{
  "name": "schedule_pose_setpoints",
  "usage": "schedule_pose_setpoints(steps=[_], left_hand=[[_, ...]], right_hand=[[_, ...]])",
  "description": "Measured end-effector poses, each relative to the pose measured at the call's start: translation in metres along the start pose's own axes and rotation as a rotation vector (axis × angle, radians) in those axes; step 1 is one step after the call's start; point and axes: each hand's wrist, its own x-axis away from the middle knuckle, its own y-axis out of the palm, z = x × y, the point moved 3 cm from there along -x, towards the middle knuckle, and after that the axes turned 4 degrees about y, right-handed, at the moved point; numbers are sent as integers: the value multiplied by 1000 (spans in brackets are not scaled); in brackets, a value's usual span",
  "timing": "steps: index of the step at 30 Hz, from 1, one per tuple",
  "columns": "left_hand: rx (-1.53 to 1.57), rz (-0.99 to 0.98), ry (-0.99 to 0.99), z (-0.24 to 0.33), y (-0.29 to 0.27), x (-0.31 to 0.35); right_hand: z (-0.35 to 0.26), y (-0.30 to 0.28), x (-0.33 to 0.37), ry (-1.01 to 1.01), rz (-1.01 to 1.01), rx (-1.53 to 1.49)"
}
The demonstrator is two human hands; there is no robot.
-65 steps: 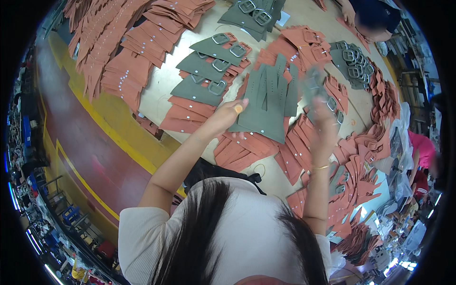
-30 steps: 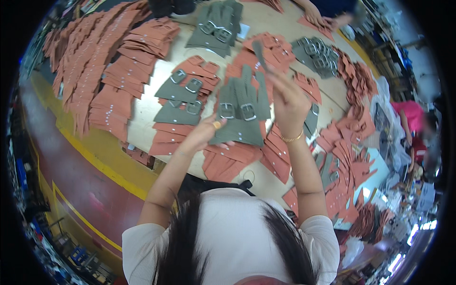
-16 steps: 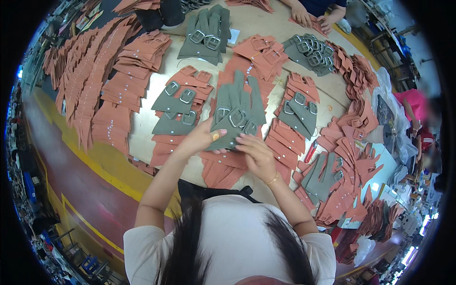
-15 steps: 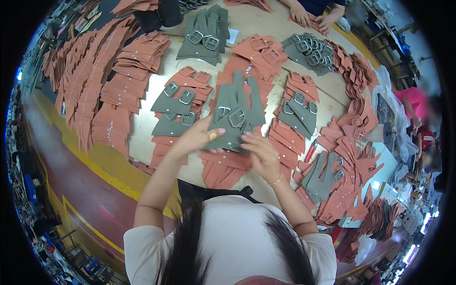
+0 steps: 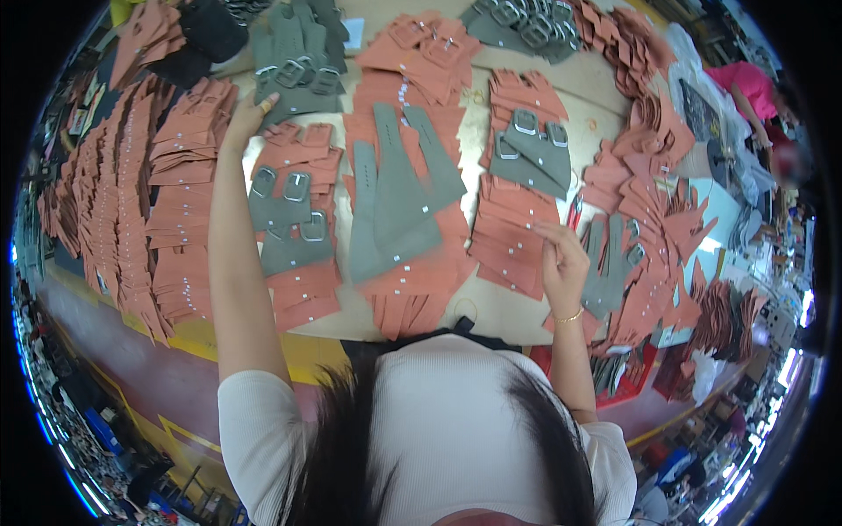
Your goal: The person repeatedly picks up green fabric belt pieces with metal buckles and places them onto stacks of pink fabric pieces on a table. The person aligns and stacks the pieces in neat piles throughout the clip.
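Close to the near edge of the table (image 5: 438, 326), the right hand (image 5: 563, 259) hovers at the right with its fingers bent and drawn together; whether anything is pinched between them I cannot tell. Just beyond and right of it lies a slim red tool (image 5: 574, 212), partly hidden. Right of the hand, green straps (image 5: 603, 267) rest among loose orange pieces (image 5: 647, 289).

In the middle, loose green pieces (image 5: 399, 197) lie fanned and overlapping on an orange stack (image 5: 405, 302), no buckles showing on them. To their left, buckled green pieces (image 5: 282, 212) sit on more orange leather; to their right, a crossed green pair (image 5: 533, 159) with metal buckles tops another orange column (image 5: 509, 250).

Farther off at the left, the left hand (image 5: 254, 114) reaches out to the near left edge of a green stack (image 5: 298, 83) with buckles, its thumb over the edge; how tightly it grips is unclear. At the far side, slightly right, stands a green buckle pile (image 5: 526, 26).
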Motion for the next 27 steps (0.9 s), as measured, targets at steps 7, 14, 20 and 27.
schedule_pose_setpoints(steps=[7,14,20,27], left_hand=[[-668,80,-15,-24,-22,-23],[-378,217,270,-10,-29,17],[-234,-91,427,22,80,141],[-331,-104,176,44,141,202]], right_hand=[[25,-44,-7,63,154,168],[69,-137,12,266,369,351],[119,-156,63,544,175,614],[149,-138,90,640,124,720]])
